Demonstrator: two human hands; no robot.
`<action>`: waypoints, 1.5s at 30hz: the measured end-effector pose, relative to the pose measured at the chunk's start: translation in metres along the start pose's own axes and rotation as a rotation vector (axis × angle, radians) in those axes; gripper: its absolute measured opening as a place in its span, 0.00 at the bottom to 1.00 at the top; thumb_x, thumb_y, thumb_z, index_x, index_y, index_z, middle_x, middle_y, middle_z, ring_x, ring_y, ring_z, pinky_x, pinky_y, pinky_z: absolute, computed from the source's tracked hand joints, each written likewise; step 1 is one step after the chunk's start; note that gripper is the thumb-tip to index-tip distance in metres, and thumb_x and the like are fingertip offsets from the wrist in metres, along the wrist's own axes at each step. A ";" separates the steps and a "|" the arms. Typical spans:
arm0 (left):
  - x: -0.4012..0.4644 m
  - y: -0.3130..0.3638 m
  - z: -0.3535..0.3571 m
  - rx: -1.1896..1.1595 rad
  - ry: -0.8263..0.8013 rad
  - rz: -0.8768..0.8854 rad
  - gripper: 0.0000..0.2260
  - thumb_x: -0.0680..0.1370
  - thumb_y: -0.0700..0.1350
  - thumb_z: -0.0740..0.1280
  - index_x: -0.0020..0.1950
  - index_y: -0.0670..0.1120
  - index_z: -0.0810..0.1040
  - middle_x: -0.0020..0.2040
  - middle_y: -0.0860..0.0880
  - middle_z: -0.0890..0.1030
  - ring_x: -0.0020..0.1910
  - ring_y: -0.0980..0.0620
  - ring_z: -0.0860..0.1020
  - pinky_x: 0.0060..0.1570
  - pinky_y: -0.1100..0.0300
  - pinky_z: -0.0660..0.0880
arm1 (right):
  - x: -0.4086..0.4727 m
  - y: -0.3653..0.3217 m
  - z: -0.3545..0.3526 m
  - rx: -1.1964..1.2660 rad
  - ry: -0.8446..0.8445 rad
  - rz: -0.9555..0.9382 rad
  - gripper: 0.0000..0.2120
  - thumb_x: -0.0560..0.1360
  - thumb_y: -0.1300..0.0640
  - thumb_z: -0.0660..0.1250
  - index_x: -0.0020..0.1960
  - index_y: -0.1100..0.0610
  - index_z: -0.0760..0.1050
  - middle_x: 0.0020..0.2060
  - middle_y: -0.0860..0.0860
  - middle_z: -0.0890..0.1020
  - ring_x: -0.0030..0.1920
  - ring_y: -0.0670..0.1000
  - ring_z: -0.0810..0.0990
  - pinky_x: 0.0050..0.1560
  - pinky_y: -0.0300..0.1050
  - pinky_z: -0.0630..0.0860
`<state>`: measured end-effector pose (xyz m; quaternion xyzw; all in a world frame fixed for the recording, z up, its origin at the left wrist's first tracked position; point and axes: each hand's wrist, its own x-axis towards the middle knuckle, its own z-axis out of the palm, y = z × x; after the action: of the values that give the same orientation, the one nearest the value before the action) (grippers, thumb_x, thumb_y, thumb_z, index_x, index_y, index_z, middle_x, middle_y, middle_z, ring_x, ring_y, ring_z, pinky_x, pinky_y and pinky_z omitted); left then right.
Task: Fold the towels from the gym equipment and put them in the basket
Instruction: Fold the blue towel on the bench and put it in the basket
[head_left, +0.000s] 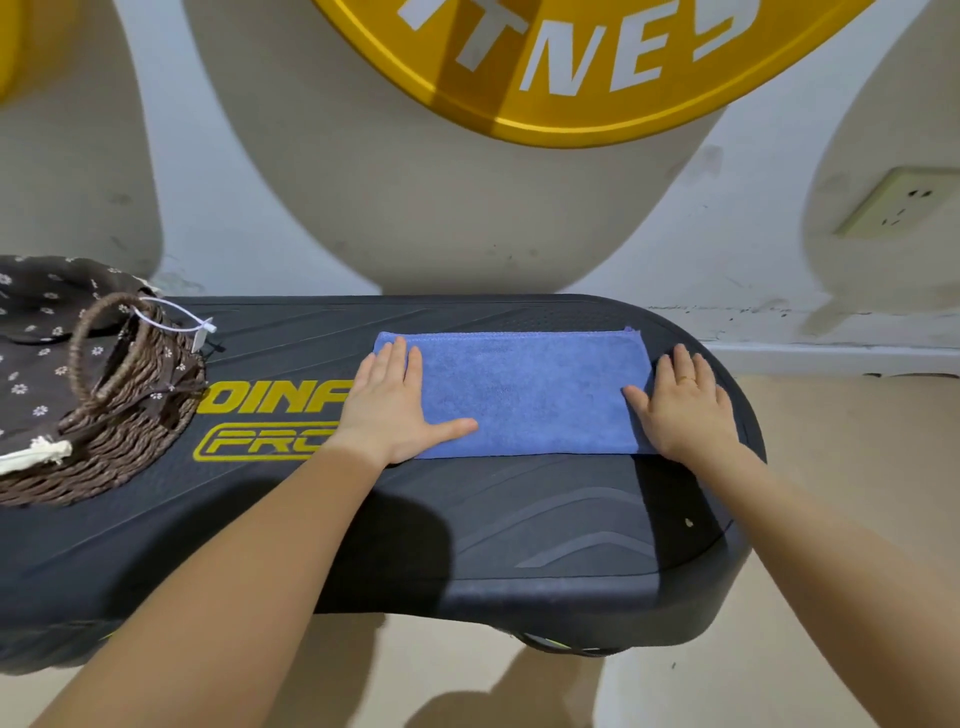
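A dark, rubbery exercise platform serves as the worktop (545, 519); it has rounded ends, a ridged chevron texture moulded into its surface, and yellow lettering (270, 421) printed left of centre, partly covered. A blue towel (524, 395), folded into a flat rectangle, lies on the worktop towards its far right side. The left hand (387, 410) presses flat on the towel's left edge and the right hand (683, 405) presses flat on its right edge, fingers straight. At the worktop's left end sits a brown woven basket (109, 441) with a looped handle and a dark floral fabric lining, well apart from the towel.
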<state>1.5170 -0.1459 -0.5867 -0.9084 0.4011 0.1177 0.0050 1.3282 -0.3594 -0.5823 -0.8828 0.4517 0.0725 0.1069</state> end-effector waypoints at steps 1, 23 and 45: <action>0.001 0.007 -0.003 0.008 0.019 0.002 0.46 0.71 0.71 0.54 0.76 0.41 0.44 0.77 0.43 0.43 0.77 0.47 0.42 0.75 0.53 0.40 | -0.002 0.001 -0.003 0.020 0.070 -0.015 0.29 0.80 0.46 0.53 0.74 0.62 0.55 0.74 0.60 0.58 0.73 0.61 0.57 0.68 0.57 0.61; 0.032 0.130 0.019 -0.007 -0.029 0.216 0.39 0.73 0.69 0.54 0.76 0.53 0.39 0.77 0.50 0.37 0.76 0.49 0.37 0.74 0.53 0.37 | 0.008 0.002 -0.019 0.840 -0.291 0.146 0.07 0.74 0.59 0.66 0.44 0.62 0.72 0.35 0.53 0.74 0.35 0.51 0.73 0.32 0.41 0.69; 0.012 0.066 -0.009 -0.181 -0.169 0.384 0.25 0.81 0.49 0.55 0.76 0.56 0.48 0.78 0.52 0.46 0.77 0.50 0.46 0.74 0.56 0.48 | -0.004 -0.043 -0.042 0.956 -0.188 0.136 0.06 0.74 0.61 0.64 0.49 0.59 0.68 0.44 0.54 0.74 0.46 0.54 0.72 0.40 0.46 0.70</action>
<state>1.4784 -0.2006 -0.5749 -0.7990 0.5526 0.2276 -0.0658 1.3620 -0.3431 -0.5353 -0.6932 0.4792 -0.0567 0.5354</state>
